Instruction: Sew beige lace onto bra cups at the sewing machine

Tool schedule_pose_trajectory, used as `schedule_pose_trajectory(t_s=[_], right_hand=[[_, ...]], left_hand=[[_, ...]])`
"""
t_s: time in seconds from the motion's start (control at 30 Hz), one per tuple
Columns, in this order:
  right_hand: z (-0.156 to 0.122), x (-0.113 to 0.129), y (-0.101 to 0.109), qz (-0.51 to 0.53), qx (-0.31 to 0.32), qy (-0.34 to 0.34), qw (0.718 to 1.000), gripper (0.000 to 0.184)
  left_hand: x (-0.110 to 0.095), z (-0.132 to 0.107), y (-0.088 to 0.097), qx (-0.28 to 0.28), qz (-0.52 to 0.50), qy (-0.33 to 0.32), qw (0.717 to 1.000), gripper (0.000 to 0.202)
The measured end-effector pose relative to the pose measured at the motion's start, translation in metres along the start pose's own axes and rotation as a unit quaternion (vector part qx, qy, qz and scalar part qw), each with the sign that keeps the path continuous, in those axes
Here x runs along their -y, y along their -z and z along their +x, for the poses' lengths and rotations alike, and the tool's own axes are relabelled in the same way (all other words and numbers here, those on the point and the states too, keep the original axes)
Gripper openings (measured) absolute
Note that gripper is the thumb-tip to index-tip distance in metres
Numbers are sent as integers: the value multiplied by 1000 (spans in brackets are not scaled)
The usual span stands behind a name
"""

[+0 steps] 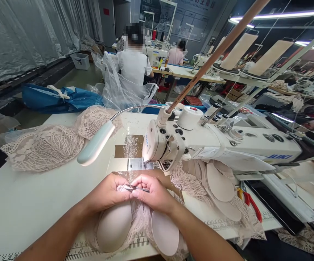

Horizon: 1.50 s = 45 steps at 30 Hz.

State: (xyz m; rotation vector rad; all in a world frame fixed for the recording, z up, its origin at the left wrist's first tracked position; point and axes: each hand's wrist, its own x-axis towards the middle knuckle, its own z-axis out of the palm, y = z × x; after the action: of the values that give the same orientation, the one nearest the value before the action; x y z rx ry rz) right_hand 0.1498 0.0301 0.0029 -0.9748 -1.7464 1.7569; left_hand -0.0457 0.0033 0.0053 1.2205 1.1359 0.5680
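Observation:
Below the sewing machine's needle area, my two hands meet over a beige lace bra (139,217) with two smooth moulded cups. My left hand (112,190) is closed, pinching the lace edge near the bra's centre. In my right hand (151,192), small dark thread snips (137,188) lie between thumb and fingers, their pointed tips reaching the lace by my left fingertips. One cup (115,228) rests under my left wrist and the other cup (165,232) under my right. Whether a thread lies between the blades is too small to tell.
The white JUKI sewing machine (200,134) stands just ahead, with a bendy lamp (97,143) at its left. Lace pieces (45,145) lie left; more cups (220,181) and red-handled scissors (251,206) lie right. A printed ruler (78,250) runs along the front edge. People sit further back.

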Motion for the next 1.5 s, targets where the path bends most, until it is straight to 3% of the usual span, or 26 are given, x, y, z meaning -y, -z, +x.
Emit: schedule_pose_trajectory(t_s=[0.13, 0.23, 0.43, 0.57, 0.73, 0.87, 1.03, 1.2, 1.37, 1.5], right_hand=[[4, 0, -5, -36, -28, 18, 999, 8], [6, -2, -3, -12, -48, 21, 999, 10], [4, -5, 14, 26, -16, -26, 999, 20], [2, -7, 14, -23, 15, -62, 998, 31], [0, 1, 4, -126, 8, -43, 991, 15], [-4, 7, 4, -150, -14, -45, 987, 14], [-10, 12, 11, -174, -18, -44, 984, 11], [-14, 11, 18, -206, -21, -29, 978, 13], [-18, 5, 28, -215, -31, -34, 976, 15], [-20, 2, 36, -241, -22, -31, 970, 15]], left_hand=[[4, 3, -3, 5, 21, -8, 1000, 36], [2, 3, -4, -2, 29, -9, 1000, 32], [-2, -1, 3, -11, 16, -2, 1000, 34], [-2, -4, 7, 8, -13, 11, 1000, 37], [-4, -6, 13, -24, -47, -11, 999, 44], [0, -8, 23, -61, -72, -7, 996, 49], [2, -12, 33, -53, -110, -29, 992, 45], [3, -12, 37, -59, -47, -37, 996, 44], [11, -10, 37, -28, 32, -44, 998, 47], [6, -1, 28, -110, 119, -92, 983, 37]])
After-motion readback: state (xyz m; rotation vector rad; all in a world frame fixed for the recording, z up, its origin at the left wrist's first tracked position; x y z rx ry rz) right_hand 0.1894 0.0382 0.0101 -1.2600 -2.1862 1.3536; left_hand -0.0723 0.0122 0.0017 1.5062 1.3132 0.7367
